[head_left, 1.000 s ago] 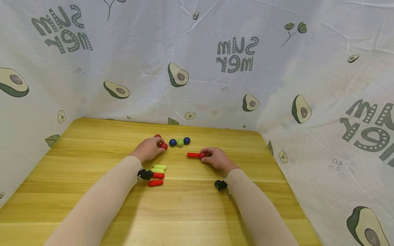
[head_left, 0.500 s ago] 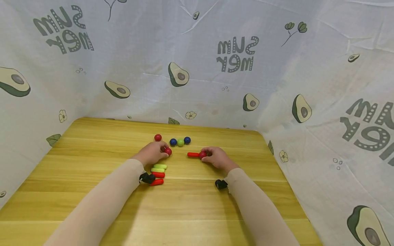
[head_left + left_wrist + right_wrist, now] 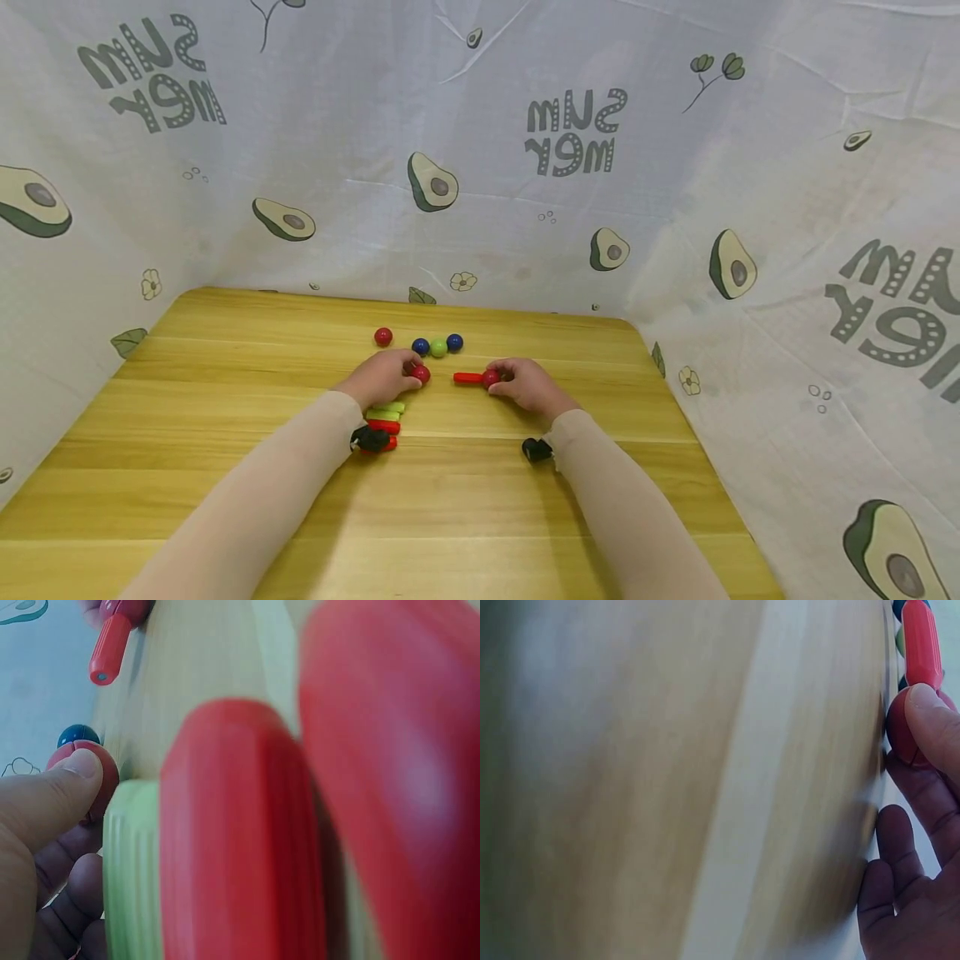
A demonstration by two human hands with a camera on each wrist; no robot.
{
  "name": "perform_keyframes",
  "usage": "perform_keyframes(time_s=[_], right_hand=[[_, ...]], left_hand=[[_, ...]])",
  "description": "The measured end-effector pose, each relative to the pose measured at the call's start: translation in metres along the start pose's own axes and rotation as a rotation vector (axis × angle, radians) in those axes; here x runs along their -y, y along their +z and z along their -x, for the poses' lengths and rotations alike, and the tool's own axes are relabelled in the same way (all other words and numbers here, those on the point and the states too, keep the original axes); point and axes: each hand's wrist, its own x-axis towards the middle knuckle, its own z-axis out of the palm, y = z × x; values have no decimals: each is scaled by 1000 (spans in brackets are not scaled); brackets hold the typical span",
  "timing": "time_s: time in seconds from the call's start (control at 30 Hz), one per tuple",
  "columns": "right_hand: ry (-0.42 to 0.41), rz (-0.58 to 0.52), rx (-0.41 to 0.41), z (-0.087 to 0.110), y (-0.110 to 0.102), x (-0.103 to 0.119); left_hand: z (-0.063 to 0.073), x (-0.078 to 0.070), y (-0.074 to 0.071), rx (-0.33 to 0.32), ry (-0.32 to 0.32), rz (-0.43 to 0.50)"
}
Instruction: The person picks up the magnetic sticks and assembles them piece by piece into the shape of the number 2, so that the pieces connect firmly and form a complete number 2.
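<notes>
Left hand (image 3: 384, 375) and right hand (image 3: 527, 387) pinching at wood-grain table (image 3: 450, 517).
Left grips a glossy red ball (image 3: 422, 375); right grips another glossy red ball (image 3: 491, 379), seemingly to leave its adjoining ridged red plastic stick (image 3: 468, 378) pointing free toward the left.

left ball (image 3: 423, 374): red | right ball (image 3: 490, 379): red (touching sideways red stick (image 3: 468, 378))

Left of the glossy green ball (image 3: 438, 348): glossy blue ball (image 3: 420, 347); farther left: glossy red ball (image 3: 383, 337); before-right: ridged red rod (image 3: 467, 378).
</notes>
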Motion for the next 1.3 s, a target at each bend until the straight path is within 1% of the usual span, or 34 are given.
perform_keyframes(time_s=[0.13, 0.33, 0.53, 0.67, 0.8, 0.93, 1.3], right_hand=[[2, 6, -1, -1, 1, 0], [-3, 6, 2, -1, 2, 0], [3, -9, 9, -2, 5, 3], [9, -8, 9, -3, 6, 3], [4, 5, 7, -3, 7, 5], [-1, 4, 12, -3, 7, 7], [9, -1, 7, -4, 8, 7]], left_hand=[[-1, -4, 3, 9, 13, -11], [-3, -10, 7, 17, -2, 8], [-4, -12, 10, 18, -11, 18], [-5, -14, 11, 17, -8, 1], [-7, -17, 13, 12, 9, -19], [-7, -20, 15, 10, 13, -22], [-9, -19, 18, 1, 14, -30]])
